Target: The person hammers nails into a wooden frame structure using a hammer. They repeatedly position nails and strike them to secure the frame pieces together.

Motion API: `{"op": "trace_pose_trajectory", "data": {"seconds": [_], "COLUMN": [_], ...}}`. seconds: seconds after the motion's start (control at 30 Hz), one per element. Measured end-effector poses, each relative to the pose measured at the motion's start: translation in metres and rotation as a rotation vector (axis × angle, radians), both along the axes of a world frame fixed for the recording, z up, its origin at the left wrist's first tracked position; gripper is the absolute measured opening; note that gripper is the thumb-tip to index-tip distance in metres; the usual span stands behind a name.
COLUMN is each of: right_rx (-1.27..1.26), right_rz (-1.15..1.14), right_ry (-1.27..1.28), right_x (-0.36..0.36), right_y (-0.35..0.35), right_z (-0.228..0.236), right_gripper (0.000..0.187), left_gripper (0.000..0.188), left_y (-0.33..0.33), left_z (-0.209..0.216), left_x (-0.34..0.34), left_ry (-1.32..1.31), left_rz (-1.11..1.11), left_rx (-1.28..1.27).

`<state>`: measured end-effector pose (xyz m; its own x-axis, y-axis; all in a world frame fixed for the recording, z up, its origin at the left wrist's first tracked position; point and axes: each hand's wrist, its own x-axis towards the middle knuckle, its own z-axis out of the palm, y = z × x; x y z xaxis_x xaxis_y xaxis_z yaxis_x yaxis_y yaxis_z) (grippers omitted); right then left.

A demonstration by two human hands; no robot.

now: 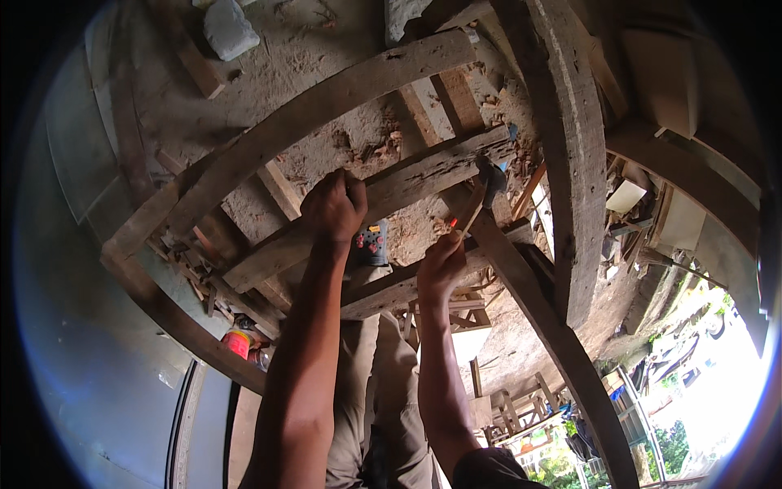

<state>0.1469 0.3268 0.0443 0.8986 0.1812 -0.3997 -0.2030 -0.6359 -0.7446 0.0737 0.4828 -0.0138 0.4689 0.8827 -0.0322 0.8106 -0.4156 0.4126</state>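
My left hand (pixel 334 204) is closed round a rough wooden plank (pixel 432 173) that slants up from left to right in front of me. My right hand (pixel 442 262) grips the wooden handle of a hammer (pixel 491 181). Its dark metal head is close to the plank's right end, beside an upright timber (pixel 529 293); whether it touches either is hard to tell. The plank's far right end is worn and splintered. Beyond it, a longer curved beam (pixel 318 106) runs across the frame of old timbers.
A thick post (pixel 570 155) stands to the right. Below the plank lies another beam (pixel 379 295), near my foot in a dark shoe (pixel 372 243). A pale stone block (pixel 230 31) and wood scraps lie on the dirt floor. A red container (pixel 236 342) is at the lower left.
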Motion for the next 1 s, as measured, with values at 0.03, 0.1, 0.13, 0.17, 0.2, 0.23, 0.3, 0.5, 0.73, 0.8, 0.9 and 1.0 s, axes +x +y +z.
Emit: {"op": "trace_pose_trajectory", "data": {"seconds": [0.03,0.1,0.13,0.17,0.2,0.23,0.3,0.5,0.73,0.8,0.9,1.0], "right_rx": [0.069,0.303,0.342,0.381,0.427,0.395,0.328,0.153,0.397,0.455,0.262,0.336], "right_rz": [-0.047,-0.107,-0.075,-0.041,-0.006,-0.056,-0.155,0.162,-0.066,-0.006,0.003,-0.058], "right_ry": [0.061,0.076,-0.059,-0.194,-0.338,-0.191,0.101,-0.28,0.066,0.101,0.217,0.19], "right_x": [-0.002,-0.005,-0.008,-0.012,-0.01,-0.005,0.009,-0.007,-0.003,0.0,0.006,0.005], "right_y": [-0.002,0.005,-0.002,-0.012,-0.011,-0.012,-0.012,-0.026,-0.015,-0.016,-0.023,-0.028], "right_z": [0.004,0.028,0.021,0.009,0.006,0.004,-0.001,-0.007,0.017,0.017,0.017,0.023], "right_gripper": [0.048,0.048,0.048,0.049,0.049,0.048,0.047,0.051,0.05,0.035,0.041,0.046], "left_gripper": [0.025,0.025,0.025,0.025,0.024,0.024,0.023,0.019,0.022,0.022,0.023,0.023], "left_y": [0.001,0.001,0.002,0.001,0.001,0.001,0.001,-0.001,0.0,0.0,-0.001,0.004], "left_z": [0.0,0.003,0.006,0.008,0.006,0.003,-0.001,0.004,0.008,0.005,0.002,0.005], "left_x": [0.0,0.0,0.003,0.004,0.003,0.001,-0.001,0.0,0.003,0.001,0.001,0.002], "left_ry": [-0.025,-0.027,-0.003,0.02,0.034,0.047,0.041,-0.091,-0.003,-0.007,-0.045,-0.057], "left_rz": [-0.001,-0.003,-0.004,-0.005,-0.01,-0.016,-0.019,-0.011,-0.018,0.004,0.003,0.001], "left_rx": [0.022,0.016,-0.011,-0.037,-0.041,-0.045,-0.021,0.079,-0.006,-0.01,0.017,0.021]}}
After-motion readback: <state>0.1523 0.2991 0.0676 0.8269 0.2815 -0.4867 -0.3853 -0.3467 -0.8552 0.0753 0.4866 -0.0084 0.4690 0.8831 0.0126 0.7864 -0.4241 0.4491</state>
